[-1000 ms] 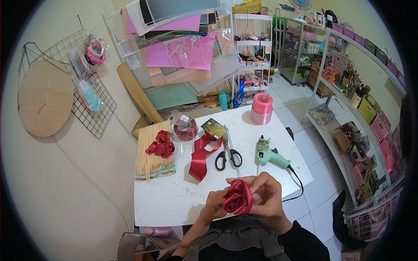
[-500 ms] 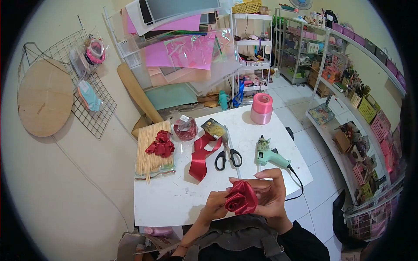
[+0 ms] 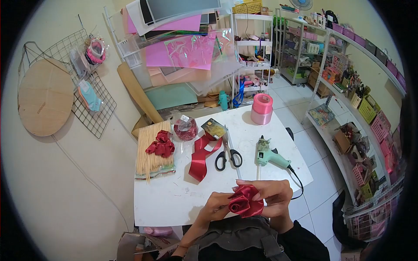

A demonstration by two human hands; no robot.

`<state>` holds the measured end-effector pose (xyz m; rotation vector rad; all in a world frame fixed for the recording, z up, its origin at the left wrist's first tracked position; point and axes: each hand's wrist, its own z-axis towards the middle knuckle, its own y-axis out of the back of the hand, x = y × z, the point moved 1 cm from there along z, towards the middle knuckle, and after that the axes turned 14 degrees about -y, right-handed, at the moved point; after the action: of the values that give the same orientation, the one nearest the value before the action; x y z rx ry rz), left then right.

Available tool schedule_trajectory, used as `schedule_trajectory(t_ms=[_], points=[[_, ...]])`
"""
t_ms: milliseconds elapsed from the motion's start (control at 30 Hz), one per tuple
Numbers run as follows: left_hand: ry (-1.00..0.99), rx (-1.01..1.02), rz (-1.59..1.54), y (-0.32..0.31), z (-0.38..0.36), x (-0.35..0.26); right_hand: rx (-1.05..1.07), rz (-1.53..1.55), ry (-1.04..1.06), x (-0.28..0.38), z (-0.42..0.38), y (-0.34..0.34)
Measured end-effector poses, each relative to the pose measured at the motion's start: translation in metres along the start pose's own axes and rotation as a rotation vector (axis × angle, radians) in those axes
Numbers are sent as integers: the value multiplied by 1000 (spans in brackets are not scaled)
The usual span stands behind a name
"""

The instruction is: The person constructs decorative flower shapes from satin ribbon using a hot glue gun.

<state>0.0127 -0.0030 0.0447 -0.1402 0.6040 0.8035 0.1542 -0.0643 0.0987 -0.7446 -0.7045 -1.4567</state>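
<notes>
A dark red ribbon rose [image 3: 246, 201] is held over the near edge of the white table [image 3: 278, 130]. My left hand [image 3: 217, 207] grips it from the left and below. My right hand [image 3: 274, 195] wraps around its right side, fingers laid over the top petals. A loose strip of the same red ribbon [image 3: 201, 157] lies mid-table beside black-handled scissors [image 3: 228, 157]. A green glue gun [image 3: 270, 155] rests just beyond my right hand, its black cord running off the table's right edge.
A bundle of wooden skewers [image 3: 152, 152] lies at the table's left with finished red ribbon flowers [image 3: 161, 143] on it. A bagged red spool [image 3: 186, 128], a small card packet [image 3: 213, 128] and pink ribbon rolls [image 3: 262, 108] stand farther back. Shelves line the right wall.
The rose has shifted slightly right and down in my hands. My right fingers, raised above it before, now lie flat across its top.
</notes>
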Motion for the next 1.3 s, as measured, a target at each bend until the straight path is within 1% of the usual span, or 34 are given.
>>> schedule_trajectory(t_ms=[100,167,200,267,333,400,467,567,600,633,667,700,767,867,933,1000,1033,1067,1100,1133,1167,1300], points=[[-13,36,75,1,2,-3,22,-88,23,0,-1,5],[14,68,114,2,0,-5,34,-136,26,0,-1,5],[14,68,114,1,0,-4,29,-105,22,-2,0,5],[-22,-7,19,0,1,-2,26,-74,19,-2,1,5],[-16,-3,38,1,4,-5,-1,-112,59,-2,1,5],[-9,3,55,2,6,-8,-3,-145,52,3,3,6],[26,110,208,4,8,-11,-5,-178,45,7,2,6],[10,139,231,5,10,-12,7,-214,-14,11,1,7],[11,139,231,4,9,-10,2,-323,-18,14,1,6],[-17,97,216,3,7,-8,-3,-431,-23,17,1,6],[-43,54,200,3,4,-5,-2,-430,-24,19,0,6],[-43,53,200,4,2,-2,-4,-430,-48,20,0,5],[-64,85,127,7,-2,3,-6,-431,-73,20,-2,5],[-40,139,161,8,-3,3,-42,-384,-96,19,-4,7],[-34,127,124,7,-5,5,53,-397,-143,24,-1,8],[-29,115,87,8,-5,6,60,-374,-152,26,0,9],[-27,143,101,8,-4,4,68,-351,-162,27,0,9],[-25,170,115,9,-4,4,66,-351,-162,27,0,8],[-26,171,114,9,-5,4,21,-288,-187,27,0,6],[17,160,59,9,-6,5,-24,-224,-212,27,0,5],[60,149,5,9,-7,6,-25,-224,-211,28,0,6],[69,203,-3,11,2,0,33,-296,-263,31,0,9]])
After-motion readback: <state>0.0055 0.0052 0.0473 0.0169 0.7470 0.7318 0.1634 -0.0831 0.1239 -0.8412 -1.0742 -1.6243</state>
